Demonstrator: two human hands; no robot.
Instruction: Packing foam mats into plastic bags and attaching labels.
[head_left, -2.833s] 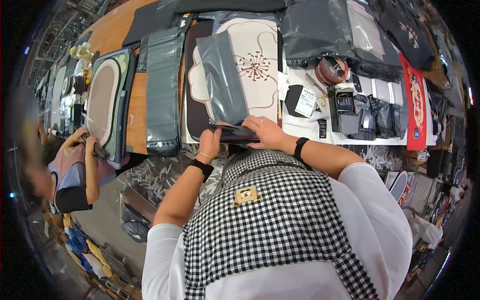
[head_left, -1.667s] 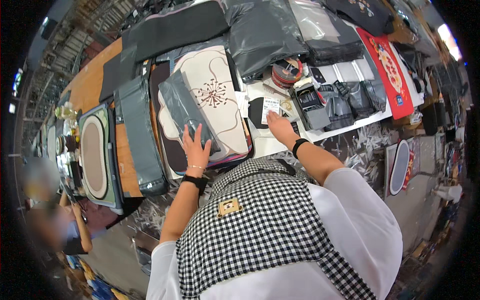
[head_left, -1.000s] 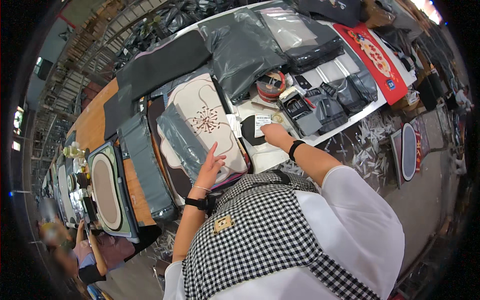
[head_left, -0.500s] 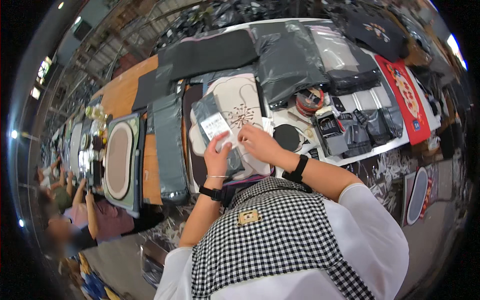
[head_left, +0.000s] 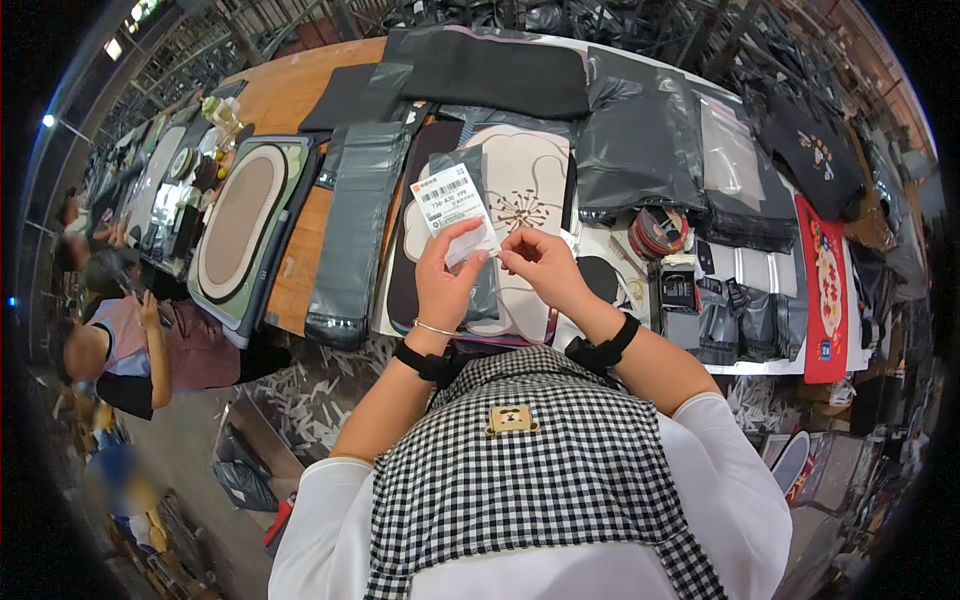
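Note:
A white printed shipping label (head_left: 448, 200) is raised in front of me, with my left hand (head_left: 450, 285) closed on its lower part between thumb and fingers. My right hand (head_left: 548, 272) pinches the label's lower right corner. Behind the label lies a folded grey plastic mailing bag (head_left: 485, 290), partly covered by the label and my left hand. Under the bag is a cream mat (head_left: 535, 165) with a dark flower drawing and a wavy edge, on top of a stack of darker mats (head_left: 404, 290).
Grey plastic bags (head_left: 345, 240) lie left of the mats, and more (head_left: 640, 130) at the back right. Rolls of tape (head_left: 660, 233) and a red mat (head_left: 825, 290) are on the right. A co-worker (head_left: 150, 340) stands at the left, near oval-patterned mats (head_left: 240, 220).
The label has come up and now faces me, its printed side in fuller view. My right hand has closed in on its corner. My view has turned, shifting the table's things rightward.

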